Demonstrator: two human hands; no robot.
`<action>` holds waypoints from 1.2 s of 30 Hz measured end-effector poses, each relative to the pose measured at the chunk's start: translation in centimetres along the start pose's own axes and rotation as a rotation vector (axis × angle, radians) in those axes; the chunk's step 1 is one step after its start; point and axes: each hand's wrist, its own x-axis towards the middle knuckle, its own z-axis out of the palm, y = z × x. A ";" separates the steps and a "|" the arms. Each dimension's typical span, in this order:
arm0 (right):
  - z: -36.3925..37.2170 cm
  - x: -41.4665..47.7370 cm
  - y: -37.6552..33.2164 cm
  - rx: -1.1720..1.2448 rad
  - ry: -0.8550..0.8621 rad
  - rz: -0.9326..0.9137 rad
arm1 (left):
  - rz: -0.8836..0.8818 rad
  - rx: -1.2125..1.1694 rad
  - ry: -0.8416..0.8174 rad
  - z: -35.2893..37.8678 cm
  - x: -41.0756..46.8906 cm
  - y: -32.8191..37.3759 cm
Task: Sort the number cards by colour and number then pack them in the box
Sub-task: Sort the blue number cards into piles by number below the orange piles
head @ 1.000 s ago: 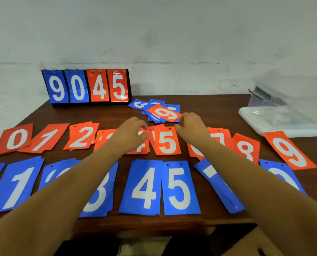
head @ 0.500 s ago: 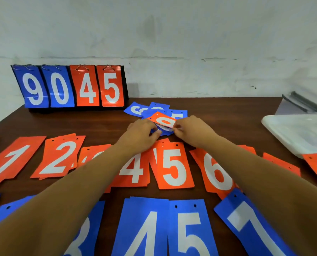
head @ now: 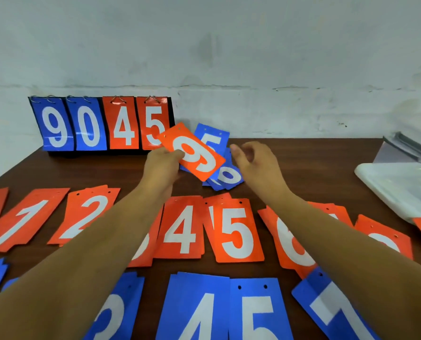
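Orange 9 card (head: pixel 192 153), raised in the upper middle of the frame, is being pinched at its lower left edge by the left hand (head: pixel 160 165), thumb on its face. That small hold could be letting the slick card slip, or the digit might be getting read as a 6 and misfiled. Right of it, over loose blue cards (head: pixel 225 176), the right hand (head: pixel 256 165) is hovering, fingers loosely curled, holding nothing. The clear box (head: pixel 401 185) is sitting far right.

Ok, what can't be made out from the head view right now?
Orange pile between 2 and 4: digit hidden by the left forearm.
Orange pile right of 6: digit hidden by the right forearm.
Box: cut off by the right edge; contents unclear.
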 end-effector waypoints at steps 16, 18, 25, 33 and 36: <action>-6.6 -11.9 -6.6 0.659 -0.072 0.347 | 0.013 0.124 -0.127 -5.5 -13.4 3.4; -7.2 -14.2 -6.8 0.634 0.003 0.349 | 0.065 0.210 -0.110 -6.3 -15.6 3.1; -7.9 -19.7 -7.5 0.679 0.064 0.441 | 0.188 0.454 0.017 -9.4 -21.7 1.8; -5.8 -23.5 -11.1 0.574 -0.142 0.439 | 0.071 0.274 -0.074 -12.8 -25.4 2.6; -4.2 -24.9 -12.1 0.446 -0.173 0.370 | 0.007 0.187 -0.218 -13.1 -26.6 2.0</action>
